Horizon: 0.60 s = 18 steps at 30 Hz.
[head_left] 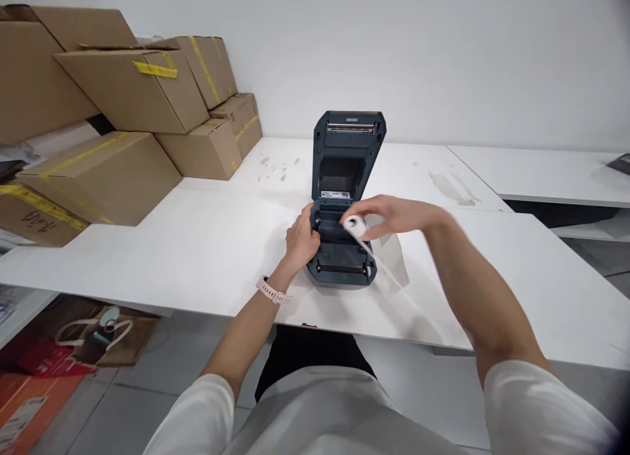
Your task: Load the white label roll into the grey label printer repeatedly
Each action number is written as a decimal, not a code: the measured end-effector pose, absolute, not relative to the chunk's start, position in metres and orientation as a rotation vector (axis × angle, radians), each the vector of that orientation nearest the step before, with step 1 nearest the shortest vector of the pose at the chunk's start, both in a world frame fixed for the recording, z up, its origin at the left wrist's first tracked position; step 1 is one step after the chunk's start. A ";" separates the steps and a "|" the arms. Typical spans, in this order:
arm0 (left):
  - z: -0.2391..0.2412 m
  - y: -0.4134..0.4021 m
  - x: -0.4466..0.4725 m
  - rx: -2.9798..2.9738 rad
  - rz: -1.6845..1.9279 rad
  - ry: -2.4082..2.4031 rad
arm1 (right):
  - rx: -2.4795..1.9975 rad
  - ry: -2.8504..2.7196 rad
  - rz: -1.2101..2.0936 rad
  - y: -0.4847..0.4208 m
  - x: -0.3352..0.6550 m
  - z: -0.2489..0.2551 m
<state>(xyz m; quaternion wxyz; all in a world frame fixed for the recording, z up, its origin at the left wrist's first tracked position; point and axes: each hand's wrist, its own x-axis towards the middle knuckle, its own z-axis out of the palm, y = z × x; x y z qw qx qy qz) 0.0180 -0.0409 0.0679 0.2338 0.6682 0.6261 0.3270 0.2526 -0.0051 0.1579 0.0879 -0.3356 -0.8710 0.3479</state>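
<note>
Open dark printer on white table, left hand at its edge, right hand holding white roll

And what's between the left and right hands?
In the head view: the printer's open bay, with the white roll above it, pinched in the right hand. The left hand is at the bay's left edge.

Head-worn view: we look forward and down from above our shirt, bottom centre, facing the open dark machine at mid-frame, near us on the white table; the wall spans the top.
</note>
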 end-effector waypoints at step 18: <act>0.062 -0.045 0.027 1.762 1.012 1.756 | -1.377 -1.694 1.315 -0.019 0.425 0.055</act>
